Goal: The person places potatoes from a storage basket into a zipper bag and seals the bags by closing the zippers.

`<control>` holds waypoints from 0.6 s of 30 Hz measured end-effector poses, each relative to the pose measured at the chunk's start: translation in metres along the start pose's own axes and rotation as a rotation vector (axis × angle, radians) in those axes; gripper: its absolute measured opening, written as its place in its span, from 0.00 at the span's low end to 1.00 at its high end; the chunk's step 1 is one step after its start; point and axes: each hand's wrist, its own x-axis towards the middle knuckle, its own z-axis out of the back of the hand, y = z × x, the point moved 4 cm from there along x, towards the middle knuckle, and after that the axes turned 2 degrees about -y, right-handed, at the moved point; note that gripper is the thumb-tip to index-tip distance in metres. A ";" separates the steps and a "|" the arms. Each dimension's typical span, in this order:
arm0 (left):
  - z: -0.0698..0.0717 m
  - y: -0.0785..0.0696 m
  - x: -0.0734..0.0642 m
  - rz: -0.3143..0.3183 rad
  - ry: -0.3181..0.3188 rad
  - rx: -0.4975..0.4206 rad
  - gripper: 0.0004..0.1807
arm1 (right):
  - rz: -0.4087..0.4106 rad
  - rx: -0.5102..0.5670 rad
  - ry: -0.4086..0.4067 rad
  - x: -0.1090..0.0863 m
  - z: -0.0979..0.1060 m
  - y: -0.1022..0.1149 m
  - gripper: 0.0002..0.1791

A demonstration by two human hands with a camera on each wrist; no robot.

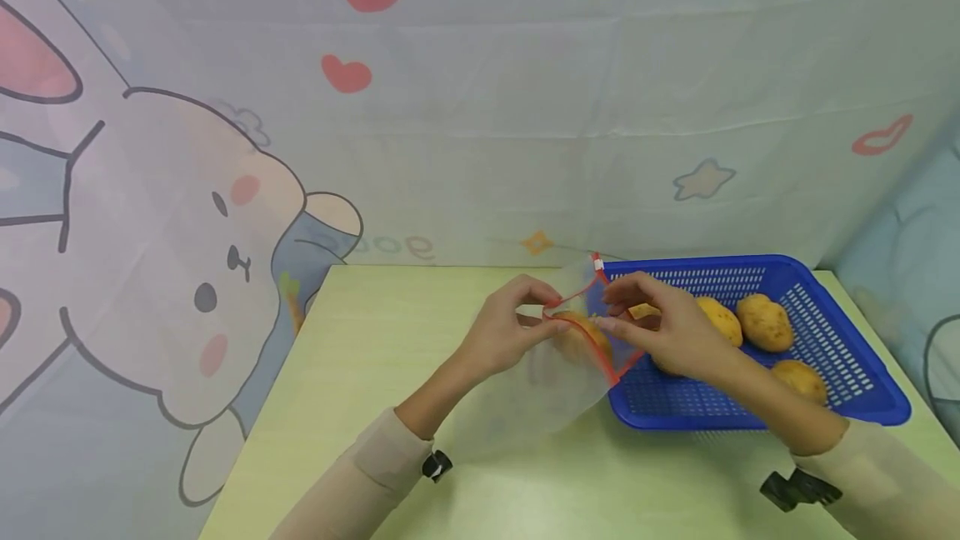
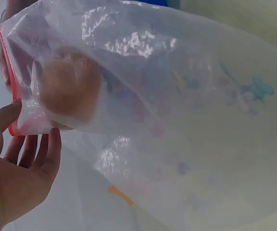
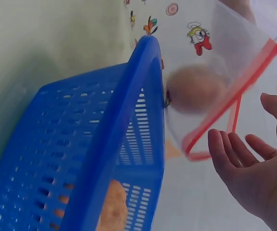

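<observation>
A clear zip bag [image 1: 547, 390] with a red zip edge [image 2: 13, 86] is spread over the table, its mouth toward the right. My left hand [image 1: 498, 327] pinches the bag at its mouth between thumb and fingers. Inside, close to the mouth, lies a potato [image 2: 71, 86], blurred through the plastic. My right hand [image 3: 254, 159] is at the mouth, its fingers loosely bent and apart with nothing between them. A white slider [image 1: 598, 265] sits at the far end of the zip.
To the right stands a blue perforated basket [image 1: 720, 419] holding several potatoes [image 1: 765, 323], partly behind my right forearm. The pale green table [image 1: 375, 340] ends at a cloth backdrop [image 1: 480, 107] with cartoon prints. A dark cable [image 1: 930, 357] hangs at the far right.
</observation>
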 end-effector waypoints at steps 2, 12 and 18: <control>0.002 0.000 0.000 0.002 -0.009 0.001 0.16 | 0.002 -0.001 -0.010 -0.004 0.006 -0.001 0.17; 0.012 -0.013 0.000 -0.101 -0.033 0.017 0.15 | 0.006 -0.293 -0.051 -0.028 0.046 -0.043 0.18; 0.014 -0.010 0.001 -0.082 -0.022 0.033 0.15 | -0.014 -0.414 0.016 -0.044 0.046 -0.080 0.29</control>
